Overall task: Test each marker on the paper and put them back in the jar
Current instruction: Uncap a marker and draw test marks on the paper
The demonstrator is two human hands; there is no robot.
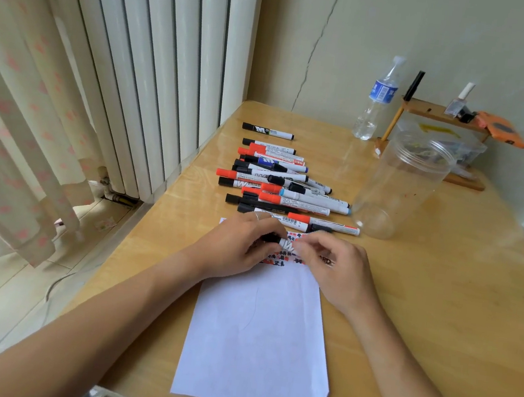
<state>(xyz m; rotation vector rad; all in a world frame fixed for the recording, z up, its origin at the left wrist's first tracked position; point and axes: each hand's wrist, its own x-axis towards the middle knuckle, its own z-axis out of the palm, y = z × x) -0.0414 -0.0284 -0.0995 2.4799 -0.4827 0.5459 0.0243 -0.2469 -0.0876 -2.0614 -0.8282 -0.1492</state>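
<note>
We pinch one black-capped white marker (281, 242) between the fingers of both hands (235, 244) (337, 270) above the marked white paper sheet (257, 336); beyond our fingers, the marker pile (282, 181) waits untested and the clear plastic jar (401, 185) looks empty.

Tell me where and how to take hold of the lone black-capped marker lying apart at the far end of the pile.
Pinch the lone marker at mid-barrel, on the white section, coming straight down from above. It lies flat on the table, crosswise to the viewer, clear of the pile, so fingers probably fit along both long sides. The left hand looks nearer.
</note>
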